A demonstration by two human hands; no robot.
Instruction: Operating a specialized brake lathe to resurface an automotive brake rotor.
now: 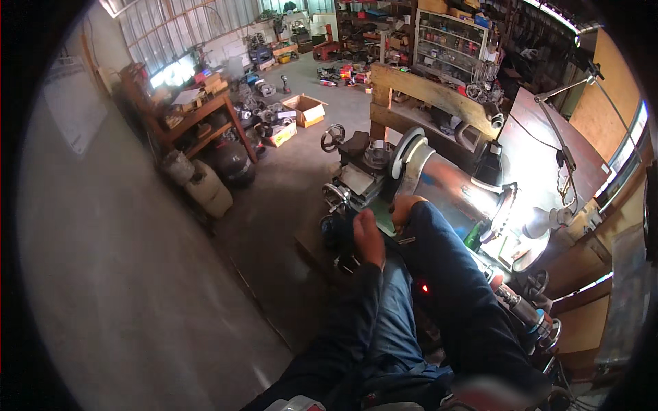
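Observation:
A large lathe-like machine (356, 179) stands before me, with a thick, reddish-brown cylindrical part (449, 179) lying along it and a pale round disc (408, 152) at that part's far end. My left hand (369, 238) is raised by the near side of the machine, beside a metal handwheel (336, 196). Its fingers look curled in, and what they hold, if anything, is hidden. Just right of it, my right hand (406, 209) bends down over the machine below the cylinder, closed, with its fingertips out of sight. A short metal rod (407, 240) shows under my right wrist.
Another handwheel (333, 138) sticks out at the machine's far end. A bright lamp (541, 222) on a jointed arm stands at right. Left lie a wooden bench (192, 130), a plastic jerrycan (208, 190) and an open cardboard box (305, 111). Cluttered shelves (449, 44) line the back.

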